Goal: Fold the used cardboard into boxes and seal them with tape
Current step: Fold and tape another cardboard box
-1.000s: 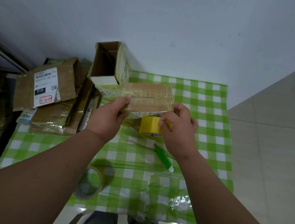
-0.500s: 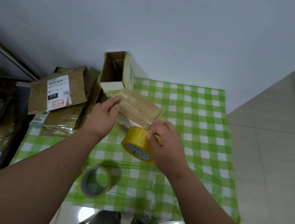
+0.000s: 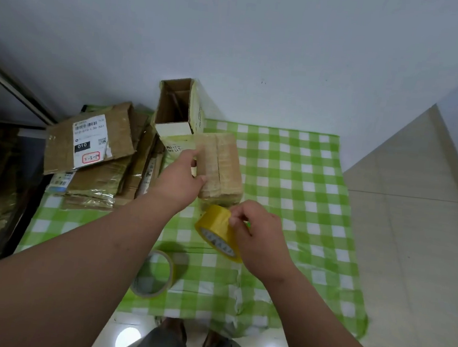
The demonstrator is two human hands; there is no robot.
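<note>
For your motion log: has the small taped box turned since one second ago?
Yes. The small taped box lay crosswise beside the tall open box; the left hand has swung it lengthwise, away from the person.

A green-and-white checked tablecloth (image 3: 292, 162) covers the table against a plain white wall (image 3: 234, 35), with pale floor tiles (image 3: 417, 217) to the right and a dark-framed panel (image 3: 9, 231) at left.

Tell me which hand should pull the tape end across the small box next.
Right. The right hand already grips the yellow tape roll just in front of the small taped box, fingers at its edge. The left hand grips the box's left side, steadying it, so it is best left there.
</note>
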